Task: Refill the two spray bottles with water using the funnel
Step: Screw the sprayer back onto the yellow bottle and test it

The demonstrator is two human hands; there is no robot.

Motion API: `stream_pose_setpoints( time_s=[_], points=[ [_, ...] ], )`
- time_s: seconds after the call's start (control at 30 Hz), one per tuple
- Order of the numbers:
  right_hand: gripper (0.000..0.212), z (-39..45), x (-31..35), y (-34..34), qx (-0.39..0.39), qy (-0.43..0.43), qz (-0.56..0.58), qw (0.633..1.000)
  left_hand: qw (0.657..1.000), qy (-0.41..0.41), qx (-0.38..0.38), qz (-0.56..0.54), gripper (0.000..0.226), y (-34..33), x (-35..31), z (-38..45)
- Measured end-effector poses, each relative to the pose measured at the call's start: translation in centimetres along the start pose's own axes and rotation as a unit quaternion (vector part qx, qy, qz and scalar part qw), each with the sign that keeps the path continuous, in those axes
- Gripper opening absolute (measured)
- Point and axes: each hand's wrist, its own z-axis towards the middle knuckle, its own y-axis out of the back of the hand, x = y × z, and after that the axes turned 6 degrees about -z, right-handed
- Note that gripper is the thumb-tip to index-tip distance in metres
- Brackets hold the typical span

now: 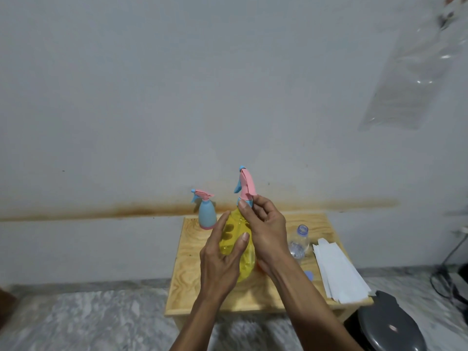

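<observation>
Nearest, the left hand (222, 257) grasps the yellow spray bottle (234, 239) above the table (253, 297) while the right hand (263, 224) pinches its pink spray head (246, 184), apparently unscrewing it, so refilling seems barely begun; the blue spray bottle (207, 214) behind remains capped.

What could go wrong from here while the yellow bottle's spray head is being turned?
The yellow spray bottle is gripped by the left hand while the right hand pinches its collar; it might slip or tip. The uncapped water bottle stands close by the right wrist and might be knocked onto the paper sheets.
</observation>
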Motion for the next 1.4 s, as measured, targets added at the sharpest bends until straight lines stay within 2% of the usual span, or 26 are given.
stream_pose_setpoints(
  time_s=[0.17,0.33,0.47,0.67,0.8,0.9,1.03,1.17,1.23,1.4],
  points=[
    [0.019,0.9,0.4,-0.2,0.009,-0.022,0.007,1.0,1.0,0.006,-0.01,-0.027,0.055,-0.6,-0.3,1.0],
    [0.03,1.8,0.8,0.3,0.007,-0.028,0.011,1.0,0.999,0.003,-0.025,-0.042,0.053,-1.4,-0.2,1.6],
    [0.02,2.0,1.0,0.4,0.021,-0.02,0.008,1.0,0.998,0.008,-0.033,-0.058,0.051,-1.8,0.0,2.0],
    [0.02,2.1,1.1,0.3,0.025,-0.016,0.0,1.0,0.998,-0.001,-0.03,-0.054,0.049,-1.8,0.2,2.4],
    [0.018,2.2,1.0,-0.1,0.027,-0.007,-0.009,1.0,0.998,-0.003,-0.034,-0.055,0.055,-1.4,0.2,2.7],
    [0.024,2.1,0.9,-0.3,0.019,0.007,0.002,1.0,0.998,0.003,-0.034,-0.061,0.055,-1.0,0.1,2.6],
    [0.016,1.9,0.7,-0.7,0.047,-0.01,0.011,0.999,0.998,0.003,-0.029,-0.062,0.05,-0.4,-0.2,2.7],
    [0.024,1.7,0.1,-0.9,0.028,0.017,-0.018,0.999,0.999,0.004,-0.026,-0.048,0.054,0.3,0.3,2.4],
    [0.029,1.5,0.0,-1.0,0.033,0.012,-0.027,0.999,0.998,0.009,-0.025,-0.051,0.05,0.4,0.2,2.1],
    [0.012,1.3,0.0,-1.3,0.034,-0.014,-0.019,0.999,0.998,0.011,-0.031,-0.053,0.05,0.6,0.1,2.0]
  ],
)
